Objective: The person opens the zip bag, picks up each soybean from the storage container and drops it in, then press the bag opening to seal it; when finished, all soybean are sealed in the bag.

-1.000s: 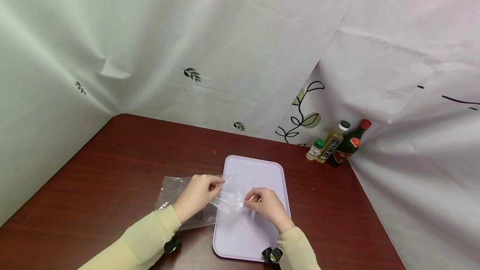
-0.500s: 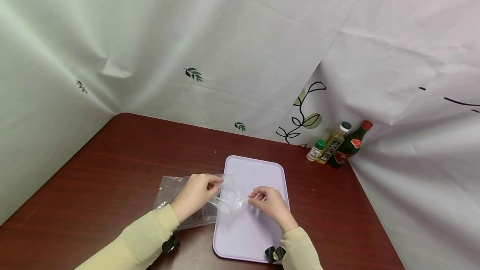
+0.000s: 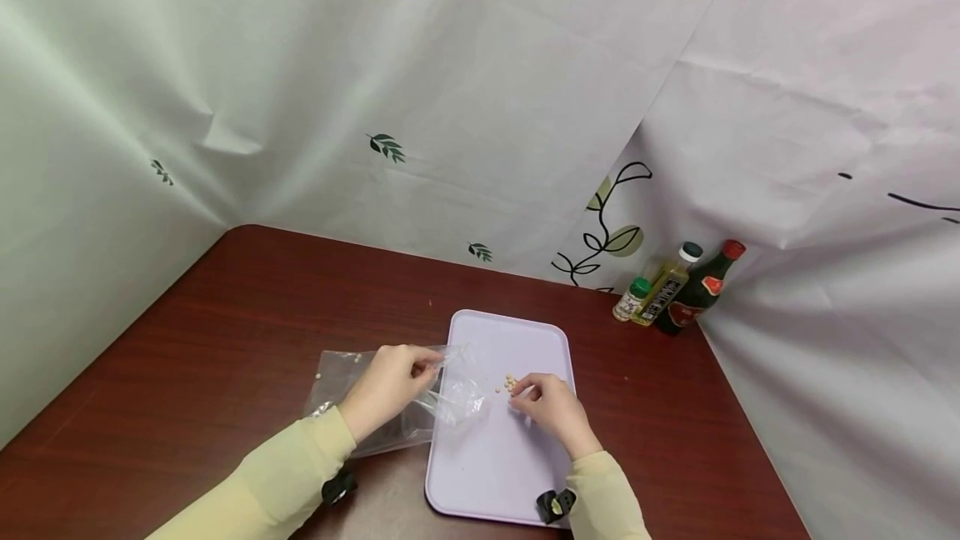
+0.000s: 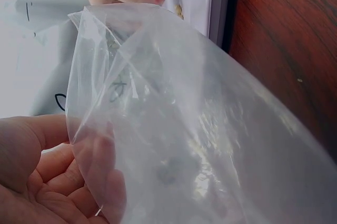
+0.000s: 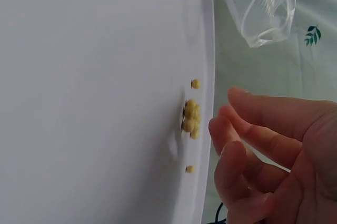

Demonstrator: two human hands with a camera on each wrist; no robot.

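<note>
My left hand pinches the mouth edge of a clear plastic bag between thumb and fingers. The bag lies across the wood and over the left side of a lilac tray. A couple of pale soybeans show at its far left end. In the left wrist view the bag fills most of the picture, its mouth gaping. My right hand hovers over the tray, fingers loosely bent and holding nothing. Beside its fingertips lies a little heap of yellow soybeans, with two single ones apart.
A small green-capped shaker, an oil bottle and a dark red-capped bottle stand at the table's back right corner. White printed cloth hangs behind the dark wooden table.
My right hand has drawn away from the bag to the right and its fingers have parted. A small heap of soybeans now shows on the tray. My left hand keeps its pinch on the bag.
</note>
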